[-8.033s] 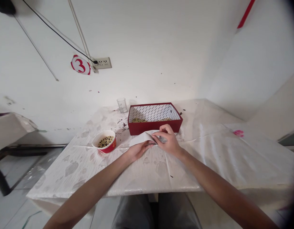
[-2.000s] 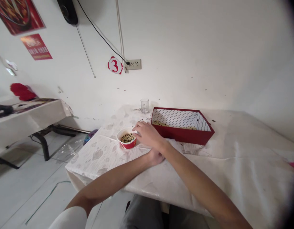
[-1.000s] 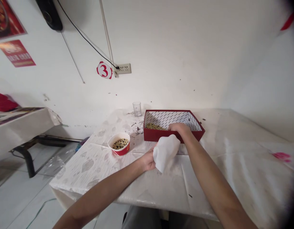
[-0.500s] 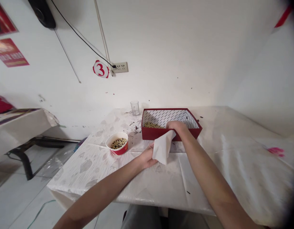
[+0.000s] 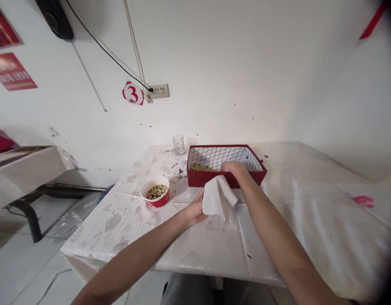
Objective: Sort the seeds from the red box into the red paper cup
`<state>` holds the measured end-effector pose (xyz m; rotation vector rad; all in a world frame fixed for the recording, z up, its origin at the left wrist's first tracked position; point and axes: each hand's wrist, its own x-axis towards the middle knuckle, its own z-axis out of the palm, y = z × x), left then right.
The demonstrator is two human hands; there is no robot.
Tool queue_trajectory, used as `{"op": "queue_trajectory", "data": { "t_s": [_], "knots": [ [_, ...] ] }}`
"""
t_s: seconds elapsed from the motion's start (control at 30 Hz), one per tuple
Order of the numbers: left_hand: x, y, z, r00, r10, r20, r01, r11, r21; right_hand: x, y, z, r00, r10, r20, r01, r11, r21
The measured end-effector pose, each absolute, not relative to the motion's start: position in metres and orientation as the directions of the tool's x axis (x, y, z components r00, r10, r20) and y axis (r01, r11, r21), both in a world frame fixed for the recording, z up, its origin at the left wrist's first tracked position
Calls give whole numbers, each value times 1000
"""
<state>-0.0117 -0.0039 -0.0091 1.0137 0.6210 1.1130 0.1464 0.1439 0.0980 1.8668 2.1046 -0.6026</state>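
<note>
One red and white bowl (image 5: 160,201) stands farthest left on the table (image 5: 198,248) I am viewing, with pale and dark grains (image 5: 156,192) in it. They look small and loose, likely to spill if it tips, so I'd steady it by the sides. Farther back, a glass (image 5: 178,145) looks hard and breakable, best taken around its middle. Next, the left hand (image 5: 195,211) is clamped on the left part of a white sheet (image 5: 213,198), some fingers hidden behind it. That sheet hangs in folds just before the box; I judge it light, limp and easily creased, so a soft pinch at an edge suits it. The red box (image 5: 200,180) seems stiff, to be held by its rim; more grains (image 5: 200,167) lie inside. Rightmost, the right hand (image 5: 236,168) reaches over the front into the box; its fingertips are hidden, so I cannot tell whether they're apart or together.
</note>
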Motion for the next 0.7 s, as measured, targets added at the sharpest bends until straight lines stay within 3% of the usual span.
{"op": "queue_trajectory", "data": {
  "t_s": [0.07,0.4,0.7],
  "knots": [
    [-12,-5,-5,388,921,18,-518,202,831,146,144,98,-145,877,-458,986,92,-137],
    [-20,-2,3,495,869,-6,-631,364,685,145,140,98,-155,906,-395,982,96,-166],
    [-16,-3,11,534,845,-33,-546,374,750,145,143,99,-130,927,-353,974,54,-218]
  ]
}}
